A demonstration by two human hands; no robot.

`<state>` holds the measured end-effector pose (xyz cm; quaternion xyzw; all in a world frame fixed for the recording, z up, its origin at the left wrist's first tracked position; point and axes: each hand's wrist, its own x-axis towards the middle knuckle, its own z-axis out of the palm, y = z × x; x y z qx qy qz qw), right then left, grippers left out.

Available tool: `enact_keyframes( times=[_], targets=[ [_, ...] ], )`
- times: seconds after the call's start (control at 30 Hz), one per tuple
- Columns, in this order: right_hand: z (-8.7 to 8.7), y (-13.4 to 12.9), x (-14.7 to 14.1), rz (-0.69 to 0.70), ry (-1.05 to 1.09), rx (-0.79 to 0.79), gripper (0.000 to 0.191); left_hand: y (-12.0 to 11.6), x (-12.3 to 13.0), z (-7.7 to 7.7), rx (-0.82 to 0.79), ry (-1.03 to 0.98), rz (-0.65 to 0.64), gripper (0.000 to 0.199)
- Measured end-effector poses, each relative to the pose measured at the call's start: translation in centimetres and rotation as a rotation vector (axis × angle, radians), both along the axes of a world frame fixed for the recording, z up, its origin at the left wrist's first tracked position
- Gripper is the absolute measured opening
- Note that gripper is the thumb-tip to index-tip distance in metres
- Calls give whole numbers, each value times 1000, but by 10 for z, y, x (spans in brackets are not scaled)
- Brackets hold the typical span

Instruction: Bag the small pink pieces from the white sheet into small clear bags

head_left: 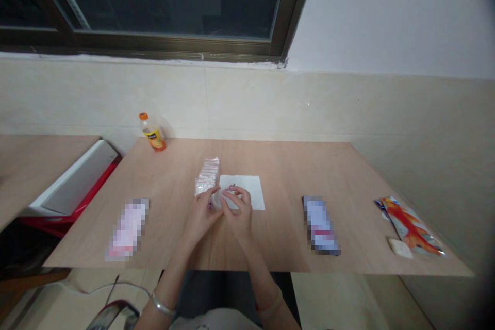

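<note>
Both hands meet over the left edge of a white sheet of paper. My left hand has its fingers closed on a small clear plastic packet. From the right, my right hand pinches the same packet with thumb and fingers. What is inside the packet is too small to make out. Just behind my left hand, a row of clear plastic packets lies overlapped on the wooden table.
An orange-capped bottle stands at the back left. One blurred phone lies left, another right. At the far right are a colourful pouch and a small whitish item. A window is above.
</note>
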<state>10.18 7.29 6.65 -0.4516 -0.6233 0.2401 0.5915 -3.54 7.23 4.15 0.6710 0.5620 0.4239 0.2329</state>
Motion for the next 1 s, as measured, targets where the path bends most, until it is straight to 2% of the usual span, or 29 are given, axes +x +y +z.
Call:
enact_keyframes(
  times=[0.07, 0.17, 0.27, 0.4, 0.53, 0.77, 0.9, 1.0],
  targets=[
    [-3, 6, 3, 3, 16, -8, 16, 3, 0, -3, 14, -4, 0, 52],
    [-15, 19, 8, -66, 76, -58, 19, 7, -1, -4, 37, -2, 1, 57],
    [-37, 39, 13, -128, 45, -142, 16, 9, -3, 0, 49, 3, -9, 59],
    [-72, 62, 12, -120, -47, -269, 7, 9, -4, 10, 25, 12, 2, 59],
    [-93, 72, 6, -144, -120, -369, 8, 9, -6, 16, 12, -27, 41, 59],
    [-100, 74, 1, -169, -171, -326, 2, 10, -8, 19, 3, -71, 36, 61],
    [-101, 72, 1, -172, -79, -306, 7, 10, -6, 22, 7, -122, 0, 60],
    [-95, 68, 4, -188, -26, -298, 13, 9, -7, 21, -22, -138, 5, 58]
  ],
)
